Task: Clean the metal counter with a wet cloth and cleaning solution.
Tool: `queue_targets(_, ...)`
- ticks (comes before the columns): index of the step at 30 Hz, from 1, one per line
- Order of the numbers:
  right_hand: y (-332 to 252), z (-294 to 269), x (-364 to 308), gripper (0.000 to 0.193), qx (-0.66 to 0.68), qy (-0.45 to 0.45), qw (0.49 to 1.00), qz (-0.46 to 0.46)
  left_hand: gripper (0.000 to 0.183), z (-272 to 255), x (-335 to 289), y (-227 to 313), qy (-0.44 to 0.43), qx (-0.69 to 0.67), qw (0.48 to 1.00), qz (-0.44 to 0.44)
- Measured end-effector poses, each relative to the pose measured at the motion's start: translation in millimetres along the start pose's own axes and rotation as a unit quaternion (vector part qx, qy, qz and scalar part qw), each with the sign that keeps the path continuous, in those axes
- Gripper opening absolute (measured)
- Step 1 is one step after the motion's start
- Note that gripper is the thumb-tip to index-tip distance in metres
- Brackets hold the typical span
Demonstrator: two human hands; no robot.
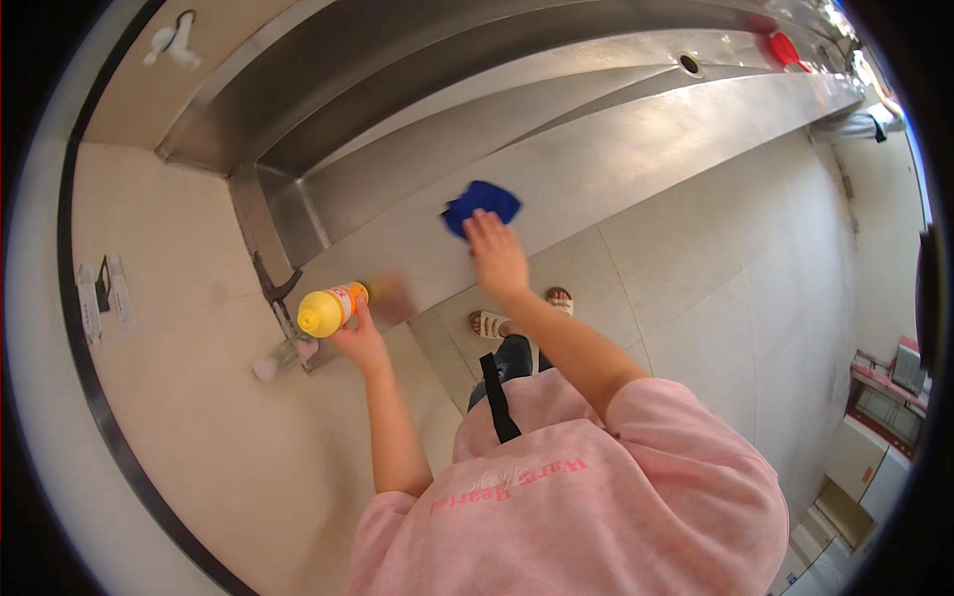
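Pink lettering crosses the pink shirt, and the yellow bottle has a printed label.

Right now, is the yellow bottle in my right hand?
No, your left hand holds the yellow bottle, while your right hand touches the blue cloth.

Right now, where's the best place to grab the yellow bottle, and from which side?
I'd hold the yellow bottle around its middle, coming from the person's own side, where the left hand holds it. The middle looks wide and rounded, good for wrapping a grip around. The far end narrows to a small tip, so it would probably be harder to hold.
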State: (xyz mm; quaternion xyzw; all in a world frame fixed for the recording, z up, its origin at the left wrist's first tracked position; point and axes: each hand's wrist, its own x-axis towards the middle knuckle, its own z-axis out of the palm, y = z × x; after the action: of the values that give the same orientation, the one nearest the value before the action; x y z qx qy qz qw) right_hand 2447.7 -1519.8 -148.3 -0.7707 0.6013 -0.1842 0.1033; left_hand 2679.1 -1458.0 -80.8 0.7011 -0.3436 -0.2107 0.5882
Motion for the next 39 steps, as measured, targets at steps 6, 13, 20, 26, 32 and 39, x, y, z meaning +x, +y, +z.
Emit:
queue_targets(6,-86,26,6,0.056,-0.001,-0.108,0.984,-0.141,0.046,-30,-1,-26,0.031,0.013,0.999,0.005)
queue_targets(13,-5,-3,2,0.055,-0.022,-0.088,0.977,-0.192,0.051,-35,-6,-19,0.066,-0.017,0.998,-0.006)
queue_targets(20,129,-52,23,0.057,-0.218,-0.003,0.97,0.113,0.052,-33,-4,-24,0.103,-0.04,0.993,-0.036)
queue_targets(26,54,-13,29,0.051,-0.108,0.028,0.994,-0.014,0.049,-39,-7,-22,0.149,0.027,0.988,-0.026)
queue_targets(32,-96,27,35,0.057,0.02,-0.17,0.954,-0.247,0.053,-52,-7,-26,0.112,0.049,0.99,-0.076)
queue_targets(39,-179,86,80,0.055,0.063,-0.238,0.899,-0.363,0.046,-27,-8,-12,0.172,0.035,0.981,-0.082)
